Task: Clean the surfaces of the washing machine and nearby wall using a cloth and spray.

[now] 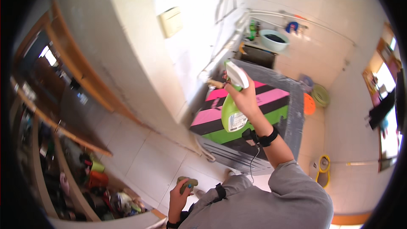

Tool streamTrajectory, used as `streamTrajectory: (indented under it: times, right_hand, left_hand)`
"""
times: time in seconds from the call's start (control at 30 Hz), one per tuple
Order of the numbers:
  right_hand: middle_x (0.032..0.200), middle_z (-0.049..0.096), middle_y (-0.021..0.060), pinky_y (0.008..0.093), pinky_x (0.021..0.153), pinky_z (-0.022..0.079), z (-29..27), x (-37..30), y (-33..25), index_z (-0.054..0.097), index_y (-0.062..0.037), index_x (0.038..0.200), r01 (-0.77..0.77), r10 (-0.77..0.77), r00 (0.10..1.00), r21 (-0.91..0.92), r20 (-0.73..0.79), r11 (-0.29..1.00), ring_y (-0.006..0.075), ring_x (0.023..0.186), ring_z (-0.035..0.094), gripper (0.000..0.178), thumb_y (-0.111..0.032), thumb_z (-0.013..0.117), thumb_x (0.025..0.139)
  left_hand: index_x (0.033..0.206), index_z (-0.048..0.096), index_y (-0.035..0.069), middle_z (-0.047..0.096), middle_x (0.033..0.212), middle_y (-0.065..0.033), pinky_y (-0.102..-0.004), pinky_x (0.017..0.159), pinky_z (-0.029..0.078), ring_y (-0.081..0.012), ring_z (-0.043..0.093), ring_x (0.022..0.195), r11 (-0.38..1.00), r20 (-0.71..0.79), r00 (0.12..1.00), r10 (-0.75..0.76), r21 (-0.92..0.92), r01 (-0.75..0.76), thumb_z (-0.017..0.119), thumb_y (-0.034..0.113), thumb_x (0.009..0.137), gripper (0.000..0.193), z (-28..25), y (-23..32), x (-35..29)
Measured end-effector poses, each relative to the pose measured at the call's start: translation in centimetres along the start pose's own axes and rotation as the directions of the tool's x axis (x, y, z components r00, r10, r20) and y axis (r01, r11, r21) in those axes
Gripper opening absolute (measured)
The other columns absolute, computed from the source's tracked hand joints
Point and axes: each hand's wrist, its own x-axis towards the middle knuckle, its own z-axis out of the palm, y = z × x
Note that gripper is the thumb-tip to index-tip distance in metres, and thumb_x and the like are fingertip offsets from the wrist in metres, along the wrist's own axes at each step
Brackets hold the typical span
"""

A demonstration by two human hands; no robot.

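My right hand (247, 100) is closed round the neck of a green spray bottle (231, 112) with a white and green trigger head. It holds the bottle up over a grey, box-shaped appliance (292, 131), whose top (265, 101) is striped pink, black and green. Down at the lower left, my left hand (177, 200) grips a small olive-green cloth or sponge (188, 183), near my body and away from the appliance. A black band with a small device and a cable is on my right wrist.
A wall with a beige switch box (171, 21) stands left of the appliance. Behind it, a pale basin (274, 40) and green bottles sit by a sink. Basins (320, 95) lie at its right. Shoe shelves (76, 178) and a doorway are on the left.
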Motion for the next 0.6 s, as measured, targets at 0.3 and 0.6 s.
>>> streamTrajectory:
  times: [0.3, 0.6]
  right_hand:
    - [0.073, 0.063, 0.0218, 0.0479, 0.061, 0.048, -16.3, -7.5, 3.0, 0.053, -0.0022, 0.090, -0.365, 0.065, 0.920, -0.789, -0.385, 0.494, 0.0440, 0.071, 0.060, 0.037, -0.035, 0.066, 0.079]
    - [0.085, 0.063, 0.0239, 0.0475, 0.073, 0.047, -18.0, -10.6, 3.1, 0.026, -0.0006, 0.126, -0.515, 0.148, 0.849, -0.727, -0.508, 0.454, 0.0428, 0.084, 0.062, 0.079, -0.045, 0.069, 0.076]
  left_hand:
    - [0.123, 0.048, -0.001, 0.061, 0.098, -0.0138, -0.0269, 0.056, 0.055, -0.0172, 0.063, 0.073, 0.998, 0.099, 0.995, -0.007, 0.067, 0.000, 0.057, 0.005, 0.085, 0.040, 0.9, 2.0, 2.6]
    - [0.120, 0.049, 0.000, 0.063, 0.091, -0.0133, -0.0279, 0.055, 0.054, -0.0156, 0.062, 0.068, 0.982, 0.175, 0.982, 0.068, 0.161, -0.096, 0.058, 0.003, 0.084, 0.037, 0.0, 2.3, 4.1]
